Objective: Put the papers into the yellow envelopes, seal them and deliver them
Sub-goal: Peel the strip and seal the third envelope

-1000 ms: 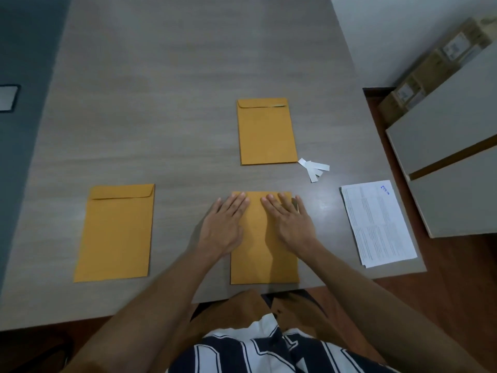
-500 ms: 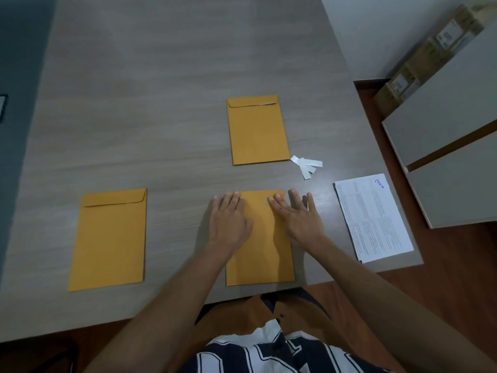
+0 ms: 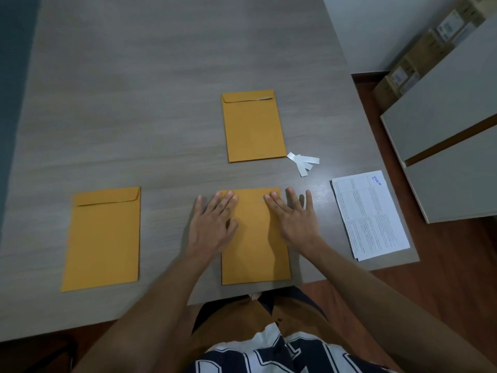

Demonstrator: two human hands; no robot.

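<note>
Both hands flat on the near envelope at the surface's front edge. The left hand presses its top left corner, fingers straight, grip apart and holding nothing. The right hand presses the top right, fingers spread, some spilling onto the surface, grip likewise apart. A second envelope lies well to the left, a third further back, flaps folded down. White strips sit beside the third; papers rest at the right edge.
</note>
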